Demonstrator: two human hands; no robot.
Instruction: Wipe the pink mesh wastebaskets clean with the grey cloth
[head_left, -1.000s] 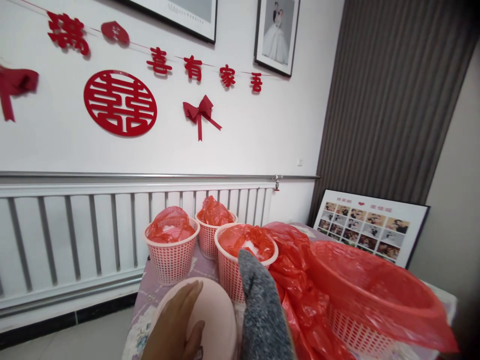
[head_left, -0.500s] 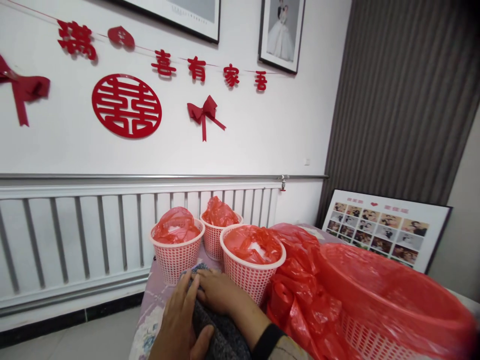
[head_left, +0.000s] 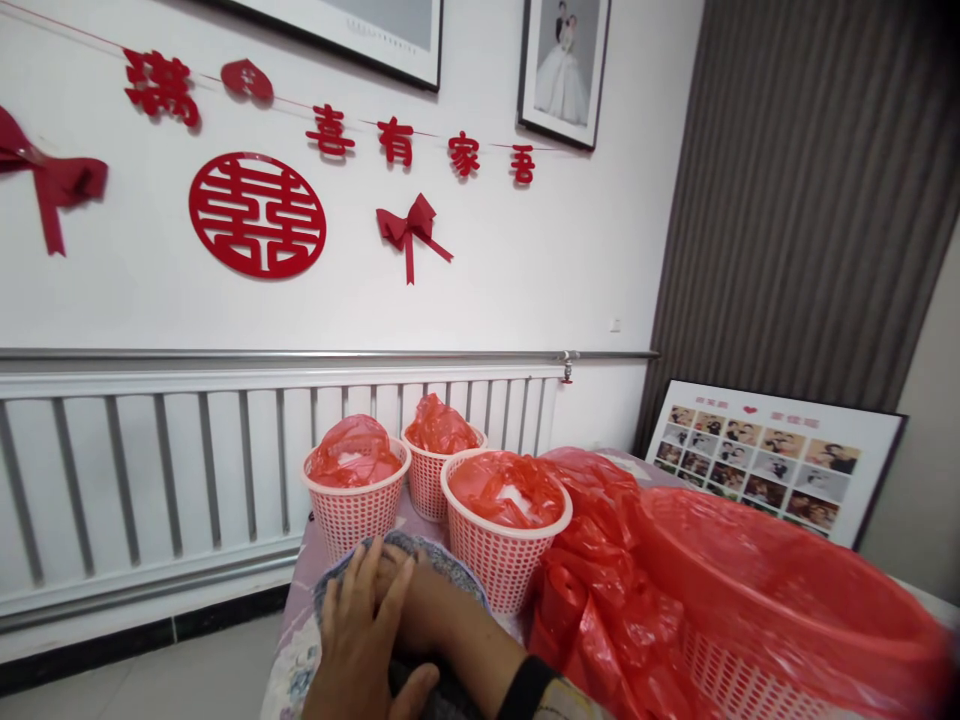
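Note:
A grey knitted cloth [head_left: 454, 566] lies draped over a round object on the table's near left corner. My left hand [head_left: 358, 640] rests on top of it with fingers stretched out and spread, the thumb against a dark fold lower down. My right hand [head_left: 424, 612] lies flat on the same cloth, and its fingertips are partly tucked under my left fingers. A dark cuff [head_left: 526, 688] shows on my right wrist. Just beyond the hands stands a white mesh basket [head_left: 501, 562] lined with a red plastic bag.
Two more small mesh baskets [head_left: 355, 510] [head_left: 426, 482] with red bags stand behind, near a white radiator [head_left: 187, 470]. A large basket lined with a loose red bag [head_left: 750, 610] fills the right. A framed photo collage [head_left: 772, 455] leans by the striped curtain.
A second ago my right hand held the grey cloth up beside the bare pink round object. The cloth now covers it, and both hands press on top, left fingers over the right.

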